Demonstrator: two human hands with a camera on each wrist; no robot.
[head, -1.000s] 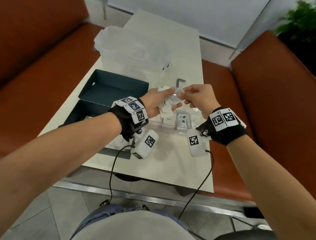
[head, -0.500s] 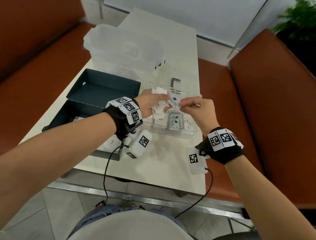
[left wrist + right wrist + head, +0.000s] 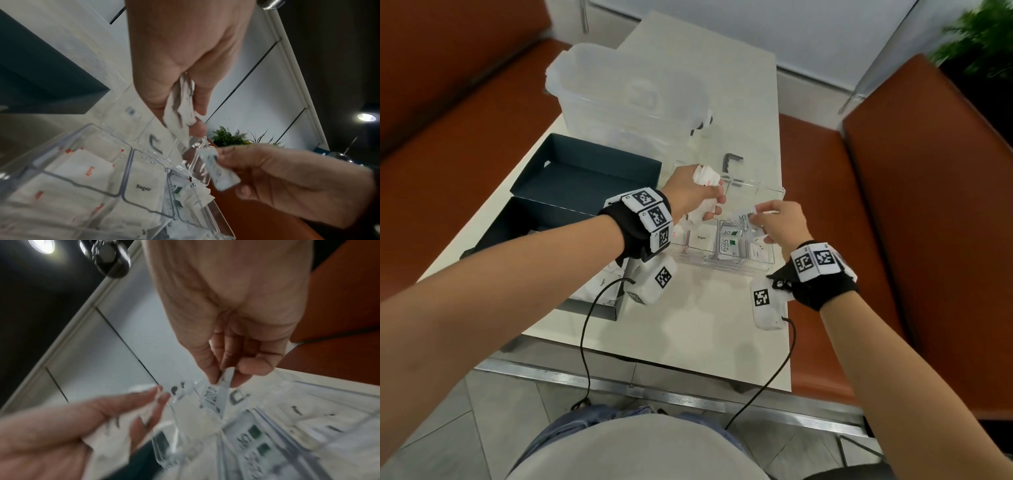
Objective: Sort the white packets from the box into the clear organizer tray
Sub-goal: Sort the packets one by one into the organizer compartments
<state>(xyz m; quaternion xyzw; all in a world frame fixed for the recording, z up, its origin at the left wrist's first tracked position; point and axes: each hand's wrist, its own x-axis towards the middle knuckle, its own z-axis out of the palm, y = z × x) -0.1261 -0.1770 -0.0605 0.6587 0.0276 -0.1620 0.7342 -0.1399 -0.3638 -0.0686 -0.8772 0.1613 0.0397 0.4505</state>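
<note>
A clear organizer tray [image 3: 726,266] lies on the white table, its compartments holding white packets marked Sugar [image 3: 701,237] and Stevia [image 3: 730,244]. My left hand [image 3: 697,198] hovers over the tray's left part and grips a bunch of white packets [image 3: 705,178] [image 3: 180,110]. My right hand [image 3: 774,222] pinches one white packet [image 3: 747,222] [image 3: 218,394] [image 3: 219,170] between thumb and fingers, just above the tray's right compartments. The dark box [image 3: 544,226] stands open left of the tray, with a few white packets [image 3: 602,284] in its near corner.
A large translucent plastic container [image 3: 633,99] stands behind the box. A small dark bent metal piece [image 3: 730,161] lies behind the tray. Orange-brown bench seats [image 3: 893,205] flank the table. Cables run from both wrist cameras down to my lap.
My right hand has taken one packet away from the left hand's bunch and carried it right and down over the tray. The left hand has stayed over the tray's left side.
</note>
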